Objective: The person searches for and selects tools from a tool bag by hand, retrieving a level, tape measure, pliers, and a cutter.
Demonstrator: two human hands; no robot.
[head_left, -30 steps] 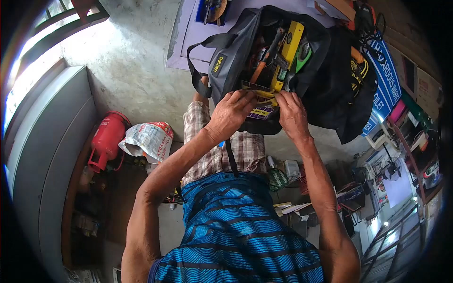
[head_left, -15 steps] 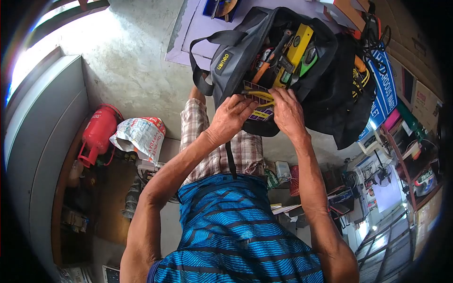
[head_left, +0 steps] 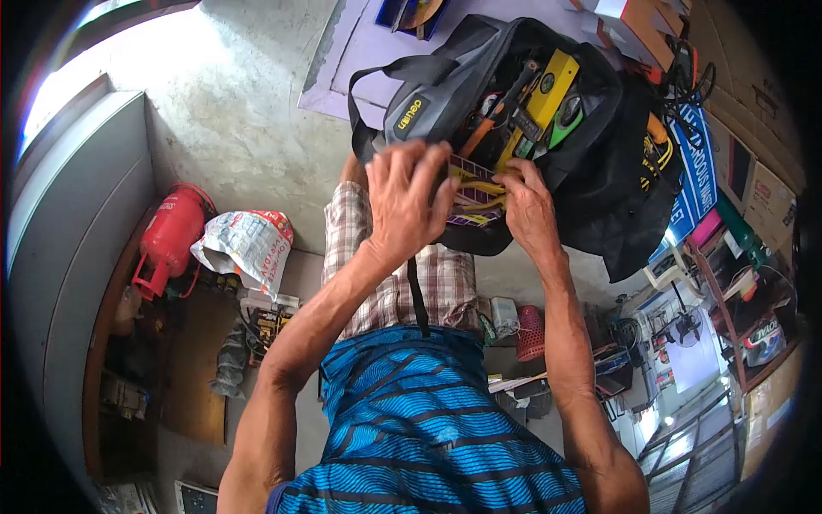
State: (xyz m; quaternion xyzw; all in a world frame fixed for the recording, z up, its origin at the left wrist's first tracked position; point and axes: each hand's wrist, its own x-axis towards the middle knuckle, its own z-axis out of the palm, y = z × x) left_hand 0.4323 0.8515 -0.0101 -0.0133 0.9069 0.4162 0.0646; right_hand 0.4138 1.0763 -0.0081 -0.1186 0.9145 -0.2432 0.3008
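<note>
A black and grey tool bag point(head_left: 428, 86) lies open at the upper middle, holding a yellow level point(head_left: 548, 94), a green-handled tool point(head_left: 565, 120) and an orange-handled tool point(head_left: 481, 128). My left hand point(head_left: 404, 197), slightly blurred, is at the bag's near left edge with its fingers spread and nothing in them. My right hand point(head_left: 527, 206) pinches a yellow cable point(head_left: 481, 184) at the bag's near edge. Behind the cable is a purple and yellow package point(head_left: 475, 210), partly covered.
A red gas cylinder point(head_left: 171, 236) and a white printed sack point(head_left: 248, 244) stand at the left. Blue trays point(head_left: 413, 15) lie on the purple surface point(head_left: 342, 73). A blue sign point(head_left: 698, 163) is right of the bag. A red basket point(head_left: 531, 334) is below it.
My left hand has let go of the yellow cable, opened and moved slightly left. My right hand stays at the cable, slightly lower. The view has shifted a little.
</note>
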